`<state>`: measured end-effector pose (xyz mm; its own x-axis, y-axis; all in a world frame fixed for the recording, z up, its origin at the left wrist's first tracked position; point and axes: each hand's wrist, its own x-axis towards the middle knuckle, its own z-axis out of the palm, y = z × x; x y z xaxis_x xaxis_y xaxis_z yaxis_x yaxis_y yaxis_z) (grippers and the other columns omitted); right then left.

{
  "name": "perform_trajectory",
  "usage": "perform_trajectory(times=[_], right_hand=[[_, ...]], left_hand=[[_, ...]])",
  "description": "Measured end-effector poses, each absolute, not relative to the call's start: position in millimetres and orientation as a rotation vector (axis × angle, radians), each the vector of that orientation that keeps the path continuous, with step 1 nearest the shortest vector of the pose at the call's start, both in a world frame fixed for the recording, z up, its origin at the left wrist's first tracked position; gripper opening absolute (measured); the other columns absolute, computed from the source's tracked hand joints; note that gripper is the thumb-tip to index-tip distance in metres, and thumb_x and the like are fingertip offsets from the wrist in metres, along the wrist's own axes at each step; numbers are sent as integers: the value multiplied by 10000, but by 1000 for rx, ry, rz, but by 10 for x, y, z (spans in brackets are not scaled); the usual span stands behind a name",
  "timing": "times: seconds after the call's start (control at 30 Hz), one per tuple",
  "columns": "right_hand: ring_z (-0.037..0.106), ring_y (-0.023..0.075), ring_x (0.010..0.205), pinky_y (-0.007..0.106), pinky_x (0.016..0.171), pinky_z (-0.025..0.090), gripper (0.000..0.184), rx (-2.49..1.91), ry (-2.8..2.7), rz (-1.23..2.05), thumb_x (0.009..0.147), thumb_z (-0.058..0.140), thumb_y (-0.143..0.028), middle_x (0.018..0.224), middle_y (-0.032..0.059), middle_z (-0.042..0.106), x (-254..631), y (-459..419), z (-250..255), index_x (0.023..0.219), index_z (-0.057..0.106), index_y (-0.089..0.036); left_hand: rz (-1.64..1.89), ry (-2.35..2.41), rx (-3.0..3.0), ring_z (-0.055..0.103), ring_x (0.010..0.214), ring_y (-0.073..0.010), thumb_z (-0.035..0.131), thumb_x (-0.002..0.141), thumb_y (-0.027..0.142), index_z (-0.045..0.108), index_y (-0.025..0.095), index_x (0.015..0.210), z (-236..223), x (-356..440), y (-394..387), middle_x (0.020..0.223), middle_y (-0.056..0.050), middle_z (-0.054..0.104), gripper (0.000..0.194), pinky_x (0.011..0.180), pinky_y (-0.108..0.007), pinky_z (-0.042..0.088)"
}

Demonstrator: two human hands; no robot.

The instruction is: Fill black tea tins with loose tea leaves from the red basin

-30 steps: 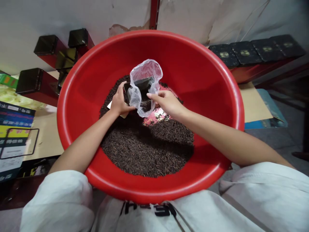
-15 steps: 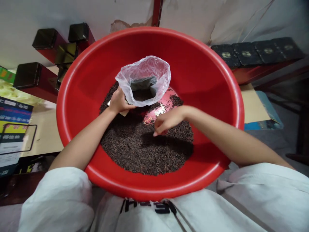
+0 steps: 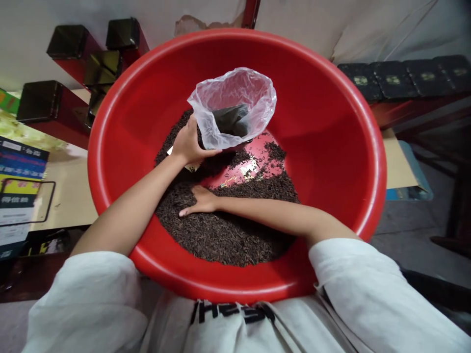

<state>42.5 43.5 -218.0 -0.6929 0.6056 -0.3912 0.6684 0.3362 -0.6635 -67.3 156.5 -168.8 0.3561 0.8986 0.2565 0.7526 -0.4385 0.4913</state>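
My left hand grips the near left side of a tin lined with a clear plastic bag. The bag's mouth stands wide above the rim, and its inside looks dark; most of the tin's outside is hidden. Below it, my right hand rests in a heap of dark loose tea leaves, thumb spread away from the fingers, whose tips are partly buried. A pink-red panel with gold print lies among the leaves, partly covered. All this is inside a large red plastic basin.
Red tins with black lids stand left of the basin. A row of similar black-topped tins is at the right, above an opened cardboard piece. Printed packaging lies on the left. The wall is behind the basin.
My right hand has moved left and down from above the pink-red panel into the tea leaves, its fingers spreading. My left hand still holds the lined tin; the whole view has shifted slightly.
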Motion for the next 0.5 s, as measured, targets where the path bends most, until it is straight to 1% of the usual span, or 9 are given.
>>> perform_trajectory(times=[0.07, 0.13, 0.23, 0.3, 0.4, 0.5], right_hand=[[461, 346, 1259, 392, 1057, 391, 1110, 1082, 2484, -1360, 546, 697, -721, 1368, 250, 445, 348, 445, -2060, 1341, 399, -6], [512, 350, 1196, 391, 1024, 418, 1094, 985, 2445, -1376, 519, 746, -671, 1329, 244, 477, 385, 438, -1934, 1329, 407, -18], [568, 339, 1125, 397, 973, 447, 860, 971, 2409, -1389, 612, 749, -552, 1266, 220, 550, 527, 375, -1789, 1257, 483, -50], [599, 322, 1074, 395, 935, 463, 680, 1034, 2370, -1476, 642, 740, -469, 1198, 179, 612, 619, 300, -1735, 1169, 548, -84], [634, 267, 936, 356, 839, 485, 473, 1144, 2244, -1704, 613, 737, -373, 1019, 101, 681, 740, 177, -1691, 1000, 614, -131], [603, 184, 797, 294, 749, 471, 307, 1186, 2046, -2004, 573, 731, -284, 832, 26, 662, 873, 93, -1636, 820, 613, -146]], left_hand=[[746, 1454, 2330, 472, 1224, -406, 741, 517, 662, 371, 157, 1264, -1680, -650, 1556, 1321, -195, 482, 974, 1052, -522, 369], [772, 1442, 2324, 487, 1210, -402, 744, 514, 662, 360, 168, 1270, -1686, -634, 1546, 1341, -193, 471, 981, 1041, -523, 379], [798, 1431, 2318, 492, 1210, -399, 744, 492, 675, 357, 176, 1267, -1695, -625, 1535, 1368, -201, 451, 999, 1029, -526, 388], [809, 1409, 2329, 490, 1217, -394, 741, 485, 677, 372, 194, 1253, -1694, -625, 1531, 1356, -190, 468, 979, 1033, -528, 383], [813, 1374, 2348, 474, 1234, -402, 728, 503, 670, 408, 223, 1219, -1694, -632, 1531, 1296, -168, 518, 902, 1029, -551, 375], [800, 1366, 2366, 478, 1217, -426, 716, 507, 676, 451, 206, 1175, -1723, -653, 1538, 1233, -181, 551, 859, 1010, -575, 376]])
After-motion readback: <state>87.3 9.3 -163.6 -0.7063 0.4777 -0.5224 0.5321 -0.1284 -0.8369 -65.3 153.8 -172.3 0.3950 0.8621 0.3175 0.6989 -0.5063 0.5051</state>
